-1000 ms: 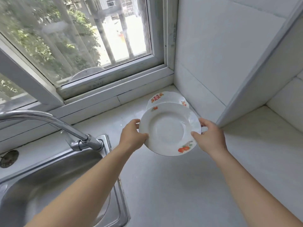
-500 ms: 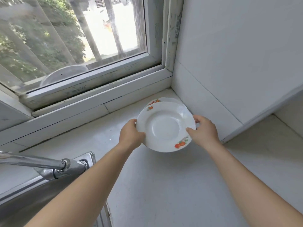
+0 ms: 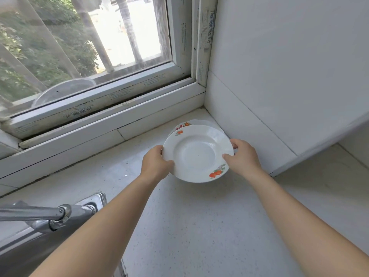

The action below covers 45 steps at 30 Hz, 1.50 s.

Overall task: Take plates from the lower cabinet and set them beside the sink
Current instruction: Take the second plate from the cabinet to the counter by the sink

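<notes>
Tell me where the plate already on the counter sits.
Head view: the set-down plate lies at the far corner of the counter, between window sill and right wall, mostly covered by the held plate.

Glossy white glazed plate (image 3: pixel 196 154), matt speckled stone-like counter (image 3: pixel 199 226), shiny chromed metal faucet (image 3: pixel 40 215).

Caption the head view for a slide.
The left hand and right hand hold a white plate over a second plate in the corner of the counter.
</notes>
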Available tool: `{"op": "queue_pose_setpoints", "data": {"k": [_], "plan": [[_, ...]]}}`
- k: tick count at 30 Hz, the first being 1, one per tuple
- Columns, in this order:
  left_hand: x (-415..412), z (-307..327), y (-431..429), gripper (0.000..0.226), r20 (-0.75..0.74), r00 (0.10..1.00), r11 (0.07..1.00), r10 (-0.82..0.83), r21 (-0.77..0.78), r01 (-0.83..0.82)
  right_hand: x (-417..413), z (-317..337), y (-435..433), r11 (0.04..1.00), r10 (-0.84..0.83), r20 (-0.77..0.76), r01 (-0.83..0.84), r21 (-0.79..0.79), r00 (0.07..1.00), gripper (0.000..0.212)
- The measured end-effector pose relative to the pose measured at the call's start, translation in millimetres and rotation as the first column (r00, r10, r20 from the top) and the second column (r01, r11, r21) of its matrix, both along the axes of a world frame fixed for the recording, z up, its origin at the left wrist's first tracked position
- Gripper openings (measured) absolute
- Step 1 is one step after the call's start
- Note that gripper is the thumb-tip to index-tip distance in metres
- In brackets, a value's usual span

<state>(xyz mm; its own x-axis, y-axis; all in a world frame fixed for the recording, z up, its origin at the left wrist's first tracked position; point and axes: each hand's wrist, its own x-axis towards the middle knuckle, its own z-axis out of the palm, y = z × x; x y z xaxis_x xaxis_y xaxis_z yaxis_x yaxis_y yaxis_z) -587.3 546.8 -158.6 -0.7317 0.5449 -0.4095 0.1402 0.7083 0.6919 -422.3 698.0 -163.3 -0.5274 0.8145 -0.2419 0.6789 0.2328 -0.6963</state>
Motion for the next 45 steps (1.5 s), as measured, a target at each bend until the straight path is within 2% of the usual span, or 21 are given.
{"op": "queue_pose_setpoints", "data": {"k": [4,8,13,19,22,25,29,33,40,45], "plan": [[1,-4,0,0.027,-0.014,1.000,1.000,-0.002,-0.009,0.002,1,-7,3,1.000,-0.001,0.023,0.002,-0.012,1.000,0.025],[4,-11,-2,0.051,-0.016,1.000,1.000,0.001,-0.006,-0.001,6,-12,2,1.000,0.002,0.028,-0.001,-0.013,1.000,0.029],[6,-15,0,0.059,-0.037,0.999,1.000,-0.012,0.012,0.013,12,-16,0,1.000,0.017,0.037,-0.017,0.012,0.999,0.030],[13,-14,-4,0.066,-0.173,0.973,0.986,-0.156,-0.082,0.143,14,-15,1,0.997,0.024,0.060,-0.028,0.071,0.998,0.034],[17,-10,-9,0.063,-0.287,0.924,0.966,-0.254,-0.127,0.226,17,-16,0,0.990,0.057,0.090,-0.067,0.122,0.994,0.047],[22,-7,-15,0.052,-0.376,0.841,0.922,-0.388,-0.156,0.355,20,-15,-5,0.955,0.166,0.103,-0.186,0.231,0.981,0.040],[32,-9,-18,0.040,-0.388,0.792,0.878,-0.471,-0.126,0.461,21,-12,-20,0.908,0.340,0.069,-0.347,0.235,0.938,0.032],[39,-14,-20,0.035,-0.389,0.751,0.836,-0.534,-0.110,0.537,24,-13,-33,0.871,0.464,0.052,-0.466,0.158,0.884,0.039],[38,-19,-21,0.024,-0.385,0.699,0.783,-0.603,-0.119,0.610,28,-19,-31,0.803,0.556,0.141,-0.573,0.162,0.819,0.037],[40,-27,-20,0.030,-0.383,0.670,0.763,-0.635,-0.181,0.620,28,-29,-30,0.794,0.539,0.197,-0.572,0.203,0.819,0.037]]}}
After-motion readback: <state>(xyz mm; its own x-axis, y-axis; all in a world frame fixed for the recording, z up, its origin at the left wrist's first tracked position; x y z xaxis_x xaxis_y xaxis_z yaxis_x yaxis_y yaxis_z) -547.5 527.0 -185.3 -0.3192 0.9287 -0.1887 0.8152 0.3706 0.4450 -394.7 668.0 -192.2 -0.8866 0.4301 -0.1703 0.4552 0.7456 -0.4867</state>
